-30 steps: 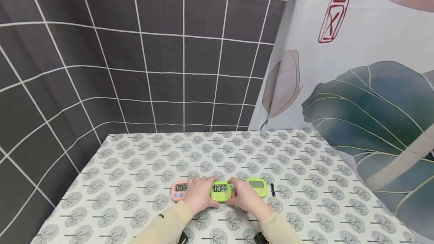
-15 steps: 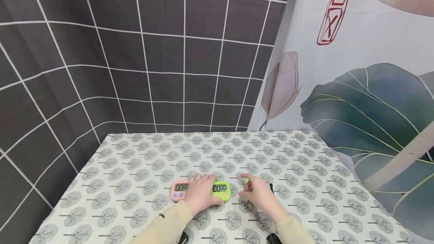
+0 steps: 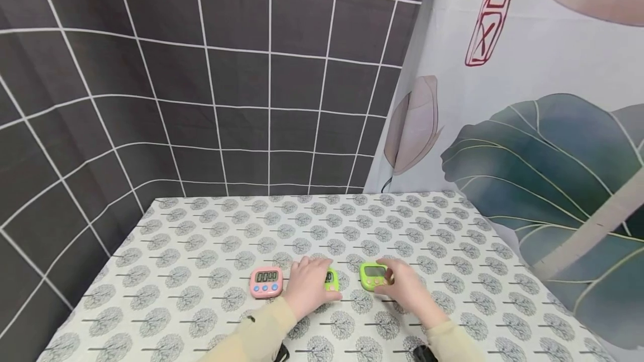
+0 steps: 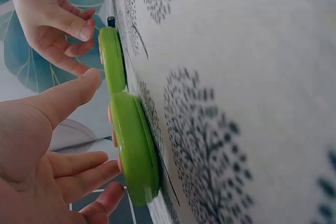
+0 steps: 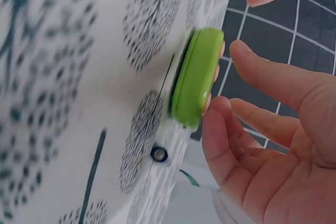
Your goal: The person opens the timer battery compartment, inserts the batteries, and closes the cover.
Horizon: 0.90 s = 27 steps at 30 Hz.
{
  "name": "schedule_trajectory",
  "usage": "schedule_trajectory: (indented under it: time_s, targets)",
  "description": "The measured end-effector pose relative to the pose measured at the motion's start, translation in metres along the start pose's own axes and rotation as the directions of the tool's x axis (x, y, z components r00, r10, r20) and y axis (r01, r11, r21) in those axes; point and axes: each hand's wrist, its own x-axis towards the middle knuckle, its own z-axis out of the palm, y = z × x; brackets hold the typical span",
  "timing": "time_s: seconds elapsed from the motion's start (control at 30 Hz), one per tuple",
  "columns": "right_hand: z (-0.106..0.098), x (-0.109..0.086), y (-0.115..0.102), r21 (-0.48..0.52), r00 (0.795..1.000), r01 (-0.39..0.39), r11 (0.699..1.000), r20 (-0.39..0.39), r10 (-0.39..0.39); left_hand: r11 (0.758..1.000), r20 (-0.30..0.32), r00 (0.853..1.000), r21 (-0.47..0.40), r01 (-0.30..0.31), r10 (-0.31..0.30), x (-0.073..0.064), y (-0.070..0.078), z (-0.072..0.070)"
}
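Three small digital timers lie in a row on the patterned cloth. The pink timer (image 3: 266,282), reading 00:00, is at the left. My left hand (image 3: 306,285) spreads over the middle green timer (image 3: 332,280) and covers most of it. In the left wrist view its fingers are loosely extended beside that timer's (image 4: 135,153) button face. My right hand (image 3: 408,288) curves loosely around the right side of another green timer (image 3: 371,277), whose display looks blank. Seen from the right wrist, the thumb and fingers stand apart beside this timer's (image 5: 199,80) buttons, holding nothing.
A small dark cylindrical item (image 5: 159,153) lies on the cloth beyond the right green timer. The tree-print tablecloth (image 3: 231,233) reaches back to a dark grid curtain (image 3: 241,127). A leaf-print curtain (image 3: 543,155) hangs at the right.
My right hand has left the middle green timer and moved right to the other green one. My left hand has shifted slightly right, uncovering the pink timer.
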Motion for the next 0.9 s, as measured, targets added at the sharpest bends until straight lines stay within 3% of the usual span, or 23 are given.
schedule_trajectory:
  time_s: [0.33,0.57,0.9]
  targets:
    - [-0.005,0.002,0.011,-0.076,0.999,-0.036,0.996,0.0,0.036,0.999,0.015,1.0,0.021,-0.025,0.024,0.008,0.017,0.001]
    - [-0.002,0.005,0.015,-0.058,0.998,-0.053,0.997,0.018,0.054,1.0,0.017,1.0,0.019,-0.023,0.023,0.014,0.031,0.006]
    - [-0.001,0.005,0.018,-0.045,0.997,-0.078,0.996,0.013,0.079,0.996,0.035,0.999,0.087,0.002,-0.005,0.031,0.046,0.02]
